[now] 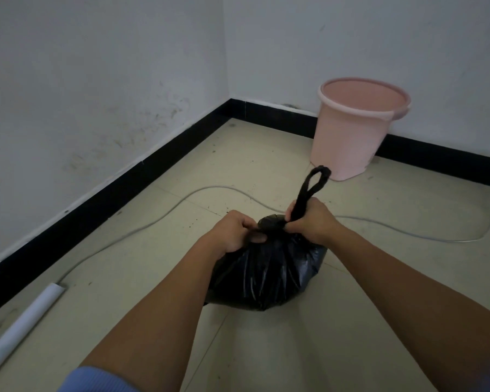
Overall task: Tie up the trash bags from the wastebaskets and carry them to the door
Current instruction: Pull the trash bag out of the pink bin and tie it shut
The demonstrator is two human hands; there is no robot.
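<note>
A full black trash bag (pixel 266 273) sits on the tiled floor in front of me, its top gathered into a neck. My left hand (pixel 235 232) is closed on the left side of that neck. My right hand (pixel 311 219) grips a twisted black strip of the bag, which rises from my fist into a loop (pixel 316 179). Behind the bag, a pink plastic wastebasket (pixel 354 128) stands upright against the back wall with no liner visible inside.
A pale cable (pixel 159 219) snakes across the floor behind the bag, from the left wall to the right edge. A white pipe (pixel 20 326) lies on the floor at the lower left. Black skirting (pixel 142 179) runs along both walls, which meet in a corner.
</note>
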